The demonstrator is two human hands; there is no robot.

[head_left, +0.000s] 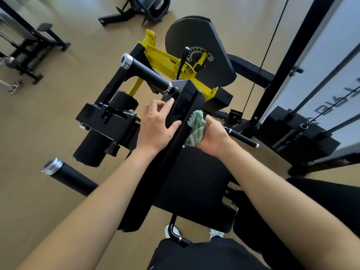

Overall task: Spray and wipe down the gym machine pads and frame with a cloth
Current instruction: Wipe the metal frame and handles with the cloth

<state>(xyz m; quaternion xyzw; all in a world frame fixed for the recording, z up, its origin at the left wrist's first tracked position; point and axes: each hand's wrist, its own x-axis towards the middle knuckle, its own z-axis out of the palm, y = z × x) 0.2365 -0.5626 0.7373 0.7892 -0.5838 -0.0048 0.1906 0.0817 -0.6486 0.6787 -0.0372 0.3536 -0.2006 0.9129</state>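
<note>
L hand (155, 123): fingers + thumb wrapped round top of black frame bar (165, 168), holding tight.
R hand (212, 137): squeezing green cloth (195, 127), all bunched up.
Cloth spot: between R hand + bar's right side, touching both.
Nearby: seat pad (194, 182) below, roller pad (93, 147) to left, yellow arm (155, 53) behind, weight stack (292, 133) at right.

Cloth (195, 128): green-and-white fabric, showing a nubby, ribbed weave and looking matt. Frame bar (175, 145): black painted metal, giving off a smooth semi-gloss sheen. Seat pad (194, 182): black upholstery, appearing smooth and matt. Roller pad (93, 147): black covering, reading as dull and soft-looking. Handle end cap (126, 61): bright polished metal, catching the light. Lever arm (161, 55): metal, wearing glossy yellow paint. Cam disc (194, 45): dark grey, looking flat and matt. Floor (48, 123): tan, smooth, carrying a faint sheen.
</note>
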